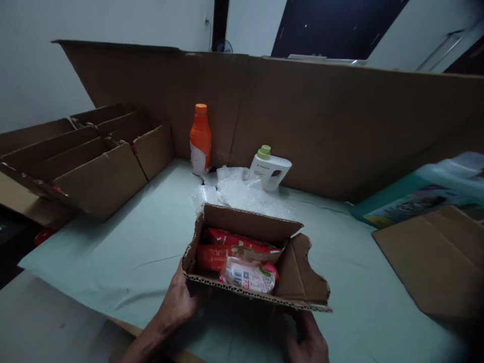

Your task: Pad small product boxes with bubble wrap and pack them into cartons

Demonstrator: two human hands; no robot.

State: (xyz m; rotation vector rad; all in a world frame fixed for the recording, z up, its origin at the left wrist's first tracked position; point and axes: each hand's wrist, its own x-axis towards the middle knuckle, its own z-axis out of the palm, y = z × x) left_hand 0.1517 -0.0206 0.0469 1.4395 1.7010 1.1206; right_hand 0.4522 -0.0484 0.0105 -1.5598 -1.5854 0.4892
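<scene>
An open cardboard box (302, 267) with rough-cut edges is held between both hands over the front of the table. Inside it lie red packets (215, 256) and a white-and-pink packet (249, 275) with a barcode and printed text. My left hand (183, 297) grips the box at its left side, with the fingertips hidden beneath. At the lower right, my right hand (304, 338) is closed on the near underside of the box, its fingers partly in shadow. Behind the box, crumpled bubble wrap (245, 194) lies on the light green cloth (124, 242).
An orange bottle (200, 138) and a white bottle with a green cap (269, 169) stand behind the bubble wrap. Divided cardboard boxes (102, 176) occupy the left. A large teal jug (423, 191) and a cardboard piece (431, 257) are at right. A tall cardboard wall (321, 121) closes the back.
</scene>
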